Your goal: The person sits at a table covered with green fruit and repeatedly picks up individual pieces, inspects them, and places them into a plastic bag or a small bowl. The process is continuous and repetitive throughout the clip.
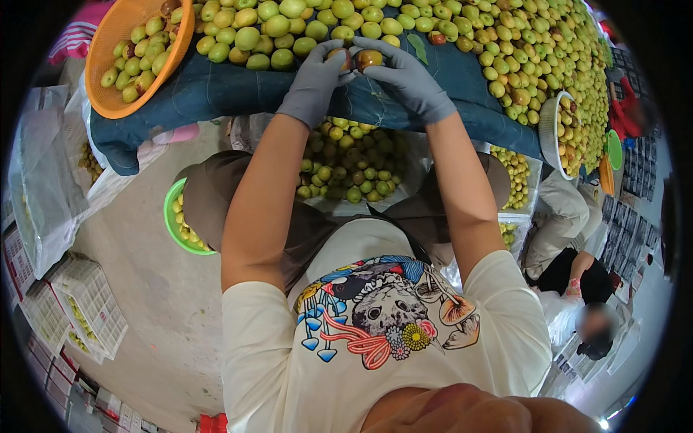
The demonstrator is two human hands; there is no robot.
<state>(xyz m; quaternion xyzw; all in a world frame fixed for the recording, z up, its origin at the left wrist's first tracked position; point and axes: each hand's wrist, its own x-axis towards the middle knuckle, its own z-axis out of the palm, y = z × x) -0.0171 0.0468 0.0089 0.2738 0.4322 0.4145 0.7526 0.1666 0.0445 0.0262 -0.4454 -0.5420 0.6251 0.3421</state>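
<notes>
Both of my hands wear grey gloves and are close together above the near edge of a dark blue cloth (227, 86). My left hand (316, 78) is closed around a reddish-brown jujube (342, 58), partly hidden by the fingers. A brown and yellow-green jujube (369, 59) sits between the thumb and fingers of my right hand (409, 78). Just beyond my hands, a heap of mostly green jujubes (276, 26) spreads over the cloth. To the right of my right hand lies a green leaf (417, 47).
An orange basket (181, 65) of jujubes stands at left, a white basket (549, 130) at right. Below the cloth edge, more jujubes (352, 162) lie in a lined container. A green basin (172, 227) is by my left knee. Crates (100, 303) stand at left; a co-worker (563, 216) sits at right.
</notes>
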